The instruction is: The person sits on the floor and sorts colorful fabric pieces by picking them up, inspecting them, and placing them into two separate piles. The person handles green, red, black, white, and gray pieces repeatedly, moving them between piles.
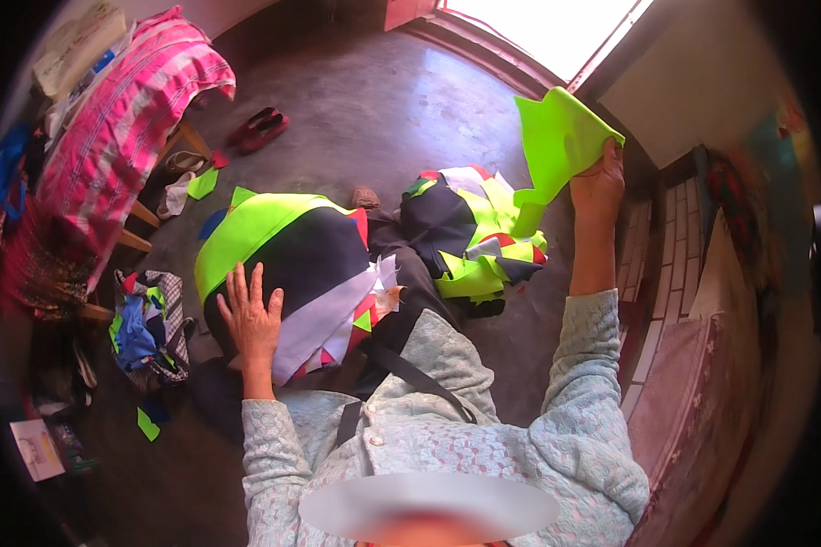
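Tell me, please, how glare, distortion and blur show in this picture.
Head view: doorway blown out white, with pale sheen on the floor; head view: fisheye distortion strongest toward the edges; head view: blurred oval at bottom centre; head view: left hand and right hand fairly clear.

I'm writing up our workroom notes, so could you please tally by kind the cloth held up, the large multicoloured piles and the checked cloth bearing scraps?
Held-up lime-green cloth, in the right hand: 1
Large multicoloured piles, the left pile under the left hand and the right pile: 2
Checked cloth bearing scraps: 1
Total: 4
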